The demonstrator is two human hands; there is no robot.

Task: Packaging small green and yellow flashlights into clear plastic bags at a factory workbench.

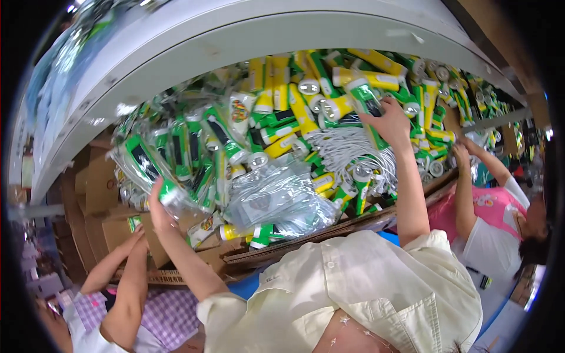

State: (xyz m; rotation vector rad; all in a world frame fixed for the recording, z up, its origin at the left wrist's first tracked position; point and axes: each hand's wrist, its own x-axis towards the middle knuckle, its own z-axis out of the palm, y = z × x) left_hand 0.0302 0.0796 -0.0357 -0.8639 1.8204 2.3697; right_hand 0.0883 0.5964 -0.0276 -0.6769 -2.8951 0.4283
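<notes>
My left hand point(158, 209) is closed around the end of a green flashlight sealed in a clear bag point(146, 166), at the left edge of a big heap of green and yellow flashlights point(282, 112). My right hand point(389, 120) reaches into the heap's right half and grips a loose green and yellow flashlight point(364, 99). A bundle of white cables point(347, 150) lies just below that hand. Between my arms sits a pile of empty clear plastic bags point(276, 197).
The heap rests in cardboard trays point(329, 230) against a white curved edge point(235, 41). A person in purple checks point(126, 270) reaches up at lower left. Another person in pink and white point(491, 215) has a hand point(462, 154) in the heap at right.
</notes>
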